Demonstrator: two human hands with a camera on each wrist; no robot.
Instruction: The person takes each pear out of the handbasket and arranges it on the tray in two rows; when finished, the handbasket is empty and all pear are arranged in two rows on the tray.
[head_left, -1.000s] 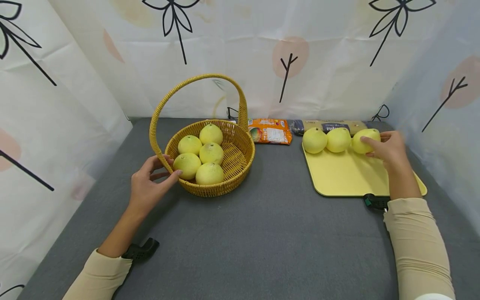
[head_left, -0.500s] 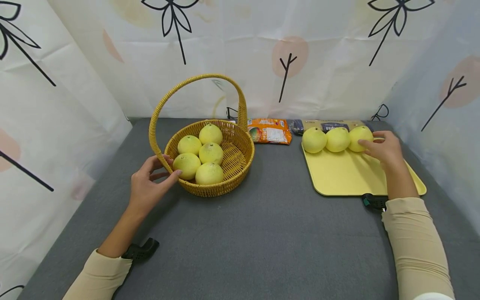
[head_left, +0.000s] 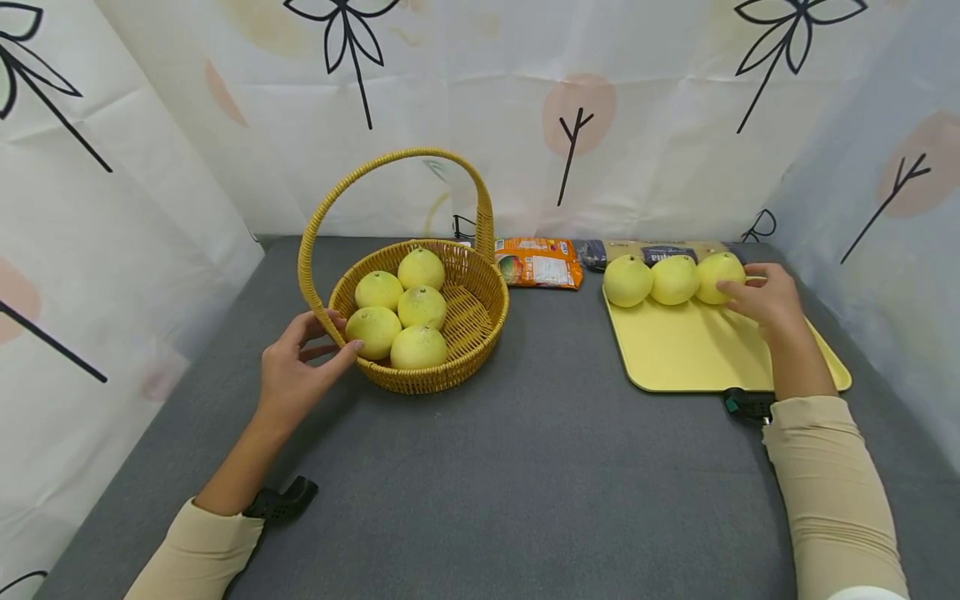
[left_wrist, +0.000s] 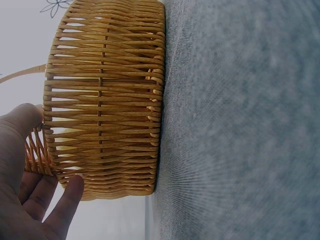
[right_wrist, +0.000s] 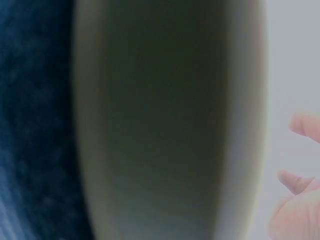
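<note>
My left hand [head_left: 296, 358] grips the wicker basket [head_left: 487, 346] where its tall handle meets the rim, thumb in front and fingers behind. Several pale yellow grapefruits [head_left: 422, 307] sit in the basket's left part. On the far edge of a yellow tray [head_left: 697, 358], three more stand in a row. My right hand [head_left: 772, 296] is at the rightmost grapefruit [head_left: 720, 275], its thumb on the front and its fingers at the right side. In the right wrist view, the tray's blurred edge [right_wrist: 165, 125] fills the middle, fingers [right_wrist: 300, 185] show at the right, and the fruit cannot be made out.
Behind the basket and tray lie an orange snack packet [head_left: 540, 262] and a long pack with a dark label [head_left: 663, 252]. The dark grey tabletop [head_left: 517, 483] stretches in front. Patterned white curtains [head_left: 637, 167] enclose the back and sides.
My right hand has shifted slightly left with the rightmost grapefruit, which now stands against its neighbour. Over the last half second it has hardly moved. My left hand and the basket are unchanged.
</note>
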